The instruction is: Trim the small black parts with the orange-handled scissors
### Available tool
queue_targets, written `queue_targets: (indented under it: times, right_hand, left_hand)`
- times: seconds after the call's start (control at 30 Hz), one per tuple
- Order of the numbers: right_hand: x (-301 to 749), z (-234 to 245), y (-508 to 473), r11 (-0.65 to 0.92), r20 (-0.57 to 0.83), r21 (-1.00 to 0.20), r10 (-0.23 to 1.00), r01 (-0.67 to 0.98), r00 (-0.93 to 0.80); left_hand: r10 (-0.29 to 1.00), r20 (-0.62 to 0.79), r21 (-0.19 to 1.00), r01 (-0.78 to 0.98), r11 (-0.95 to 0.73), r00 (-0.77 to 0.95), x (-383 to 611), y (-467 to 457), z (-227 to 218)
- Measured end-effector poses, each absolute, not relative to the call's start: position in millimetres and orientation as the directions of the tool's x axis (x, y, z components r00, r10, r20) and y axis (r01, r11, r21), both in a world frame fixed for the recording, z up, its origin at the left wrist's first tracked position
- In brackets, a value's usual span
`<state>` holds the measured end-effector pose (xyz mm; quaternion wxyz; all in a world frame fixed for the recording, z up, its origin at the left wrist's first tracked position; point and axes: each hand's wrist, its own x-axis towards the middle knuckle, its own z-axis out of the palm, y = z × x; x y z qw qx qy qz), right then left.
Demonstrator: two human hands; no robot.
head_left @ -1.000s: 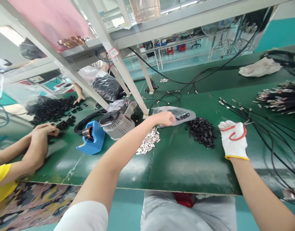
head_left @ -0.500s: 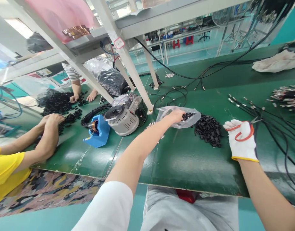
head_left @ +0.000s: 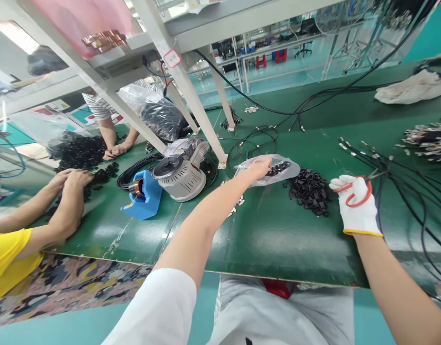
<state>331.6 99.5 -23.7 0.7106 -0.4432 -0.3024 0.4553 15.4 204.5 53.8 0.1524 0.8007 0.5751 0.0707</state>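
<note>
Spanning the middle of the frame, a glossy dark-green table carries everything. A pale metal post slants up from its centre toward the upper left. Thin black cables with bare metal ends fan over the right side. Left of centre sits a grey, ribbed, drum-shaped machine. Just beside it is a blue plastic holder with a copper coil. At the far left a co-worker's bare hands rest together near loose black pieces.

The person's bare left hand, stretched to the centre, looks clenched on the left edge of a bag. The bag is thin, crinkled, clear film lying flat on the table, with a few black parts inside. Just right of the bag lies a heap of clips: small, black, blocky, matt plastic. Below the left wrist, partly hidden by it, is a scatter of tabs, small, flat and silvery. The right hand wears a white knit glove with a yellow cuff. At centre right it grips scissors by their red loop handles, blades toward the cables.

By my reading, the step in hand is taking hold of the bag. Handling it further calls for a light pinch and a level mouth. The film is limp and slippery, and the loose parts could spill.
</note>
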Motion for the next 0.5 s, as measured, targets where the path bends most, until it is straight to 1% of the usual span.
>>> queue_targets:
  times: [0.07, 0.23, 0.37, 0.43, 0.5]
  right_hand:
    - [332, -25, 100, 0.189, 0.025, -0.907, 0.916, -0.377, 0.4]
    - [335, -30, 101, 0.18, 0.025, -0.911, 0.922, -0.371, 0.386]
    - [335, -31, 100, 0.189, 0.033, -0.91, 0.92, -0.369, 0.39]
    - [333, -29, 99, 0.202, 0.045, -0.908, 0.918, -0.367, 0.394]
    - [332, -27, 97, 0.205, 0.051, -0.907, 0.92, -0.367, 0.389]
  left_hand:
    - [0.933, -0.115, 0.292, 0.909, -0.297, 0.342, 15, 208, 57]
    - [0.919, -0.126, 0.218, 0.914, -0.341, 0.373, 13, 210, 78]
    - [0.902, -0.186, 0.168, 0.917, -0.363, 0.391, 6, 204, 95]
    - [0.892, -0.216, 0.156, 0.916, -0.371, 0.398, 3, 200, 99]
    - [0.896, -0.212, 0.144, 0.919, -0.367, 0.391, 2, 195, 97]
